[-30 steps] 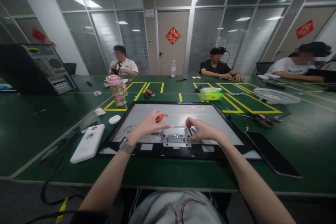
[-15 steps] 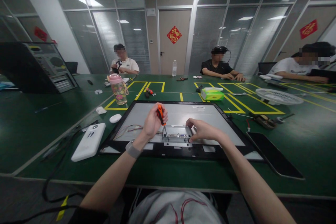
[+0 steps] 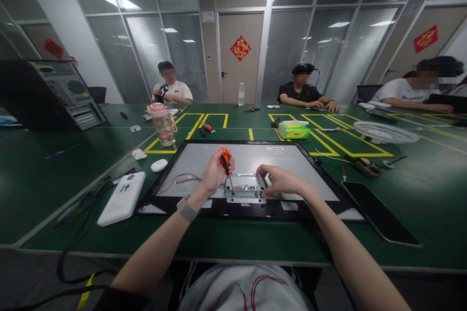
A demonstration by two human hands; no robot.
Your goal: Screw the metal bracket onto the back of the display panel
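A screen panel (image 3: 302, 177) lies flat on the green desk (image 3: 419, 194), with a strip of bare desk between its near edge and the desk's near edge. A white box (image 3: 122, 198) sits just beside the panel's left corner and a black slab (image 3: 379, 214) just beside its right corner, so the room at the sides is tight. The far half of the panel's grey back is bare.

A metal plate (image 3: 245, 189) sits at the middle of the panel's near edge. The left hand (image 3: 213, 175), wrist raised, is closed around the orange handle of a screwdriver (image 3: 225, 161). The screwdriver stands nearly upright with its tip down at the plate's left end. The right hand (image 3: 280, 182) reaches in low from the right, fingers curled onto the plate's right end. Whether it grips or only presses cannot be told. Thin wires (image 3: 178, 178) run left from the plate.
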